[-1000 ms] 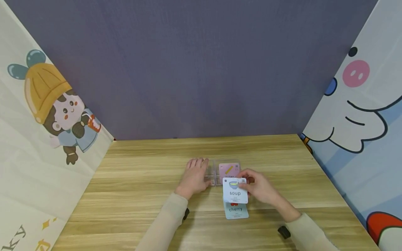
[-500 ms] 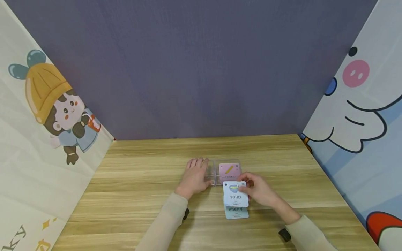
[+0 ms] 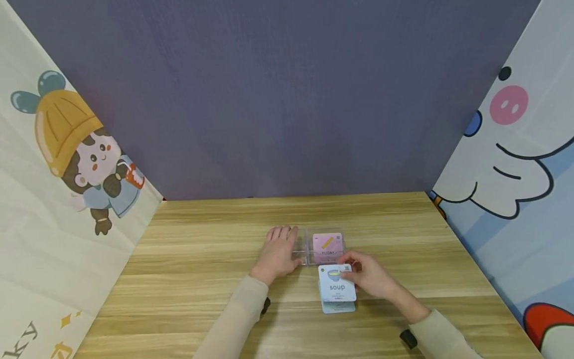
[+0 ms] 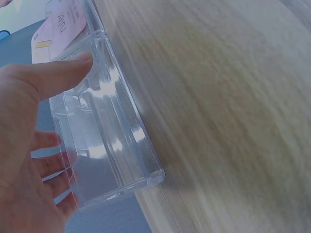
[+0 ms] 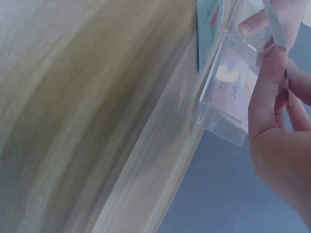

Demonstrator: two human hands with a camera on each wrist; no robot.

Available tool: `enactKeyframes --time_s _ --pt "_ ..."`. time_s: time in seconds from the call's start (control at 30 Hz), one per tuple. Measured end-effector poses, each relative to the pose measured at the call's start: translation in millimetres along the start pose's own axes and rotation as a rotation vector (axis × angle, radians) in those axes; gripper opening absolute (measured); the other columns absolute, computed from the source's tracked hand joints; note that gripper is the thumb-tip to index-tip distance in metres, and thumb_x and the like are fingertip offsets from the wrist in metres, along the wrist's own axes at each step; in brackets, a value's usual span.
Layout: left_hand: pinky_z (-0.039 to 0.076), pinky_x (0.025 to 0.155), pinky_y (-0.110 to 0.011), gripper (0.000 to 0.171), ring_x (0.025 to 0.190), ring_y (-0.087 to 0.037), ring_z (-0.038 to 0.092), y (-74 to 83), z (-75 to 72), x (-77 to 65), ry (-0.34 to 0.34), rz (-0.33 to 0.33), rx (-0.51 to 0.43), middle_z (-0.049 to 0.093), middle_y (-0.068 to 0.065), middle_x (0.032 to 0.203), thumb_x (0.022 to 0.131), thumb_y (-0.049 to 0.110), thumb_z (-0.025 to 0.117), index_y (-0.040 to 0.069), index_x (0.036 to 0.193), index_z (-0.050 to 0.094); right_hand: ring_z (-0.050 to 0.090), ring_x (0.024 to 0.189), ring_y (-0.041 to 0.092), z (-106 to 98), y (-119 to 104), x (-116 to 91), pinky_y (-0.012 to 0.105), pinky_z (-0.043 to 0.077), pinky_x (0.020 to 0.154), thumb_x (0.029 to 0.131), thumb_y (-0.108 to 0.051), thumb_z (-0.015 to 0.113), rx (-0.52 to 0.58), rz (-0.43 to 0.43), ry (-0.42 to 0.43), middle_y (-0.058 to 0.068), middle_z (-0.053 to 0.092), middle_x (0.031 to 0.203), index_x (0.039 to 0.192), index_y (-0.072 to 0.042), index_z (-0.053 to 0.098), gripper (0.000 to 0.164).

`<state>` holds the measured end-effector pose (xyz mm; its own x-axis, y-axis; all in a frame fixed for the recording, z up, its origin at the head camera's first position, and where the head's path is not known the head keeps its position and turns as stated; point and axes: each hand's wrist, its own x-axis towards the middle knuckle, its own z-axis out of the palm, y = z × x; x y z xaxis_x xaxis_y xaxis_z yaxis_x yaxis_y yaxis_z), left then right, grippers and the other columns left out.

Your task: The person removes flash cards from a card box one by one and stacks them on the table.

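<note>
Card [image 3: 337, 288] reading "soup", pinched near a corner by the right hand [image 3: 371, 275], looks light, stiff, slick, best edge-held; left hand [image 3: 277, 252] grips the clear box [image 4: 114, 145].

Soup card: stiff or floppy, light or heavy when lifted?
The soup card is probably stiff: pinched near a corner by the right hand, it shows no obvious droop. Likely light, since its edge looks thin in the right wrist view. That corner hold might let it swivel.

Wood-grain table [image 3: 197, 249]; purplish-grey back wall [image 3: 287, 99], perhaps fabric; cartoon-printed side panels [image 3: 529, 174].
</note>
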<state>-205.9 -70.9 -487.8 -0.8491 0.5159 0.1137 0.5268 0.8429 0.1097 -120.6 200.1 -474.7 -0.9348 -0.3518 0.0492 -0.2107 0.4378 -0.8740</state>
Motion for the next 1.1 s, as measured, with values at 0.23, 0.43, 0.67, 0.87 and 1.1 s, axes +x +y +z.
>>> enactKeyframes --time_s 0.23,0.43,0.67,0.87,1.1 --pt "0.022 0.122 -0.049 0.094 0.139 -0.031 0.039 -0.4 -0.1 -0.5 0.002 0.004 0.012 0.046 -0.013 0.149 0.084 0.051 0.078 0.007 0.156 0.036 0.058 0.065 0.014 1.6 -1.9 -0.5 0.033 0.055 0.044 0.091 -0.003 0.073 0.034 -0.001 -0.024 0.008 0.062 0.086 0.113 -0.002 0.065 0.023" --pt "0.022 0.122 -0.049 0.094 0.139 -0.032 0.039 -0.2 -1.8 -0.8 -0.009 0.003 0.010 0.045 -0.013 0.150 0.084 0.052 0.078 0.006 0.156 0.036 0.057 0.064 0.013 4.0 0.0 -2.9 0.031 0.055 0.044 0.090 -0.002 0.072 0.017 0.000 -0.029 0.006 0.061 0.085 0.111 -0.002 0.065 0.022" --pt "0.022 0.123 -0.049 0.094 0.139 -0.032 0.038 -0.3 -2.4 -1.6 -0.010 0.004 0.012 0.045 -0.013 0.150 0.084 0.052 0.078 0.006 0.156 0.036 0.057 0.066 0.013 8.6 2.1 -4.7 0.031 0.055 0.046 0.090 -0.004 0.073 -0.040 0.072 -0.039 0.005 0.060 0.085 0.113 -0.003 0.065 0.023" --pt "0.023 0.123 -0.048 0.095 0.139 -0.032 0.039 0.0 -1.7 -1.2 -0.010 0.007 0.018 0.045 -0.013 0.150 0.084 0.052 0.078 0.006 0.156 0.036 0.058 0.071 0.015 11.5 5.7 -4.9 0.036 0.057 0.047 0.090 -0.003 0.072 -0.051 0.091 -0.048 0.004 0.060 0.086 0.114 -0.002 0.064 0.025" --pt "0.023 0.122 -0.048 0.094 0.138 -0.031 0.039 -0.4 -0.9 -0.6 -0.007 0.008 0.026 0.046 -0.013 0.150 0.085 0.052 0.077 0.007 0.156 0.036 0.056 0.070 0.014 12.8 9.2 -4.7 0.030 0.055 0.046 0.089 -0.003 0.074 -0.070 0.070 -0.046 0.004 0.060 0.087 0.110 -0.004 0.065 0.023"
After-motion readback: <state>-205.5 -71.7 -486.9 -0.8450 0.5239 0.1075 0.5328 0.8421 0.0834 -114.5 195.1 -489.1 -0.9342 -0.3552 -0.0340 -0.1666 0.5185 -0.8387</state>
